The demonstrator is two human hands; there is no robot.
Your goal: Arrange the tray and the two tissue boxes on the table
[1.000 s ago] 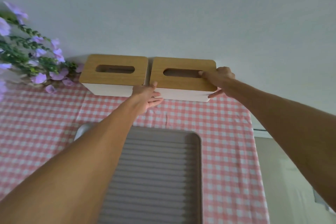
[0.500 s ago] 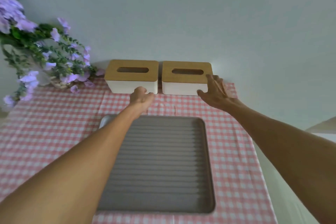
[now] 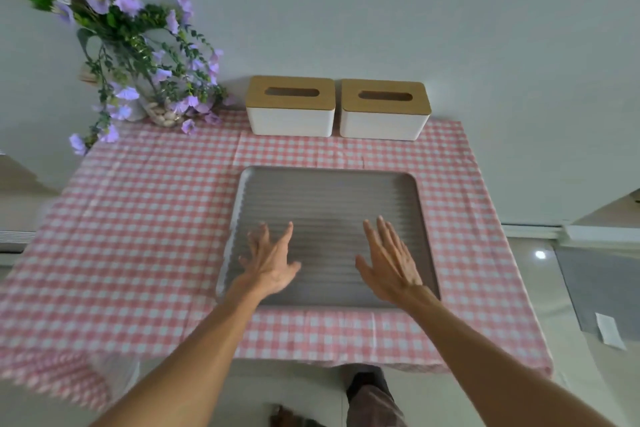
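Note:
Two white tissue boxes with wooden lids stand side by side against the wall at the back of the table, the left tissue box (image 3: 290, 106) and the right tissue box (image 3: 384, 110), a narrow gap between them. A grey ribbed tray (image 3: 329, 198) lies flat on the pink checked cloth in front of them. My left hand (image 3: 270, 262) and my right hand (image 3: 389, 262) hover over the near half of the tray, fingers spread, holding nothing. Neither hand touches a box.
A glass vase of purple flowers (image 3: 138, 55) stands at the back left by the wall. The pink checked tablecloth (image 3: 138, 218) covers the table and hangs over its near edge. A grey sheet (image 3: 606, 288) lies on the floor at right.
Both hands have let go of the tissue boxes and drawn back toward me, now open above the tray. The view has pulled back, showing the whole table.

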